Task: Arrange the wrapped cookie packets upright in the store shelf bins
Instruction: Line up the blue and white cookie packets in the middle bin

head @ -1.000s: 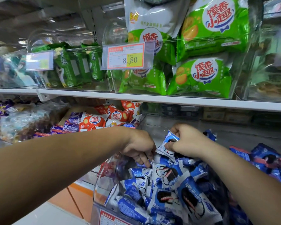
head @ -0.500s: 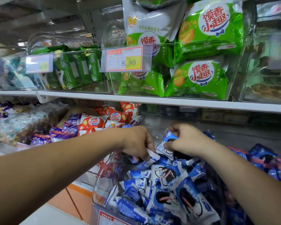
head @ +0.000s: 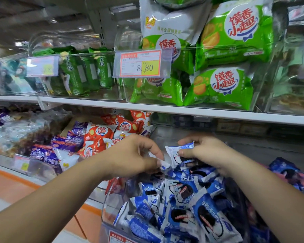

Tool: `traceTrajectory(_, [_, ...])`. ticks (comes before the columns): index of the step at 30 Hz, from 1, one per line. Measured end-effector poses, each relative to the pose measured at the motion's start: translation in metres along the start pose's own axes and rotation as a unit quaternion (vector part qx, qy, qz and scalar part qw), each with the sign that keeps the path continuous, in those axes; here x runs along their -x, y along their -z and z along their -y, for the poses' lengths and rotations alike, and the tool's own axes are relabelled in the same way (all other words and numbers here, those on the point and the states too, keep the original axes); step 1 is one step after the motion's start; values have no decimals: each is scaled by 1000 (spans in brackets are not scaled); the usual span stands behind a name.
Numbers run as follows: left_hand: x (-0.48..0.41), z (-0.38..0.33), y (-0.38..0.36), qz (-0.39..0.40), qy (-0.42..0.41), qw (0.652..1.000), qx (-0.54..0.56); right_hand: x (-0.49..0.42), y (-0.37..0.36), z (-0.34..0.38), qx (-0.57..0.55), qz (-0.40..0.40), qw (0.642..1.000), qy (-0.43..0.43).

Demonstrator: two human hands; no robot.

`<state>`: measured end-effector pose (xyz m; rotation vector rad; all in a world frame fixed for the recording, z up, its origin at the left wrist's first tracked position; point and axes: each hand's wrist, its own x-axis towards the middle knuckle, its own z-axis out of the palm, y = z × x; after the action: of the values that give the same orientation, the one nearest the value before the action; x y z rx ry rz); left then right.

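both hands hover close at centre frame in the head view: right hand pinches a blue-and-white foil cookie packet just above the clear plastic bin, left hand pinches the white corner of a second packet. judging by the jumbled pile lower right, each should be turned on edge and wedged upright.

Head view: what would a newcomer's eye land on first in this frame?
Two bare hands meet mid-frame: the right hand pinches a blue-and-white cookie packet, and the left hand pinches a second packet by its corner, above a clear bin heaped with more. On the shelf above, big green snack bags and a price tag reading 8.80 stand out.
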<state>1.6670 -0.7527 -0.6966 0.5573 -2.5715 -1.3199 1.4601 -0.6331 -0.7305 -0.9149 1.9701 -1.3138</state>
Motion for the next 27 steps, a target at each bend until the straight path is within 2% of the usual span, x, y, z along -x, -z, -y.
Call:
traceTrajectory(4, [7, 7, 1, -69, -29, 997, -22, 2, 1, 4, -50, 22, 998, -41])
traceTrajectory(7, [10, 11, 2, -90, -25, 995, -34, 0, 0, 3, -46, 40, 997, -43])
traceTrajectory(12, [14, 12, 6, -82, -12, 996, -39, 1, 1, 6, -41, 46, 998, -30])
traceTrajectory(20, [11, 19, 4, -72, -17, 997, 22, 7, -6, 12, -91, 62, 994, -15])
traceTrajectory(25, [10, 16, 4, -29, -26, 997, 69, 13, -8, 20, -117, 82, 989, -31])
traceTrajectory(27, [10, 17, 3, -43, -23, 996, 81, 12, -10, 22, -135, 94, 986, -33])
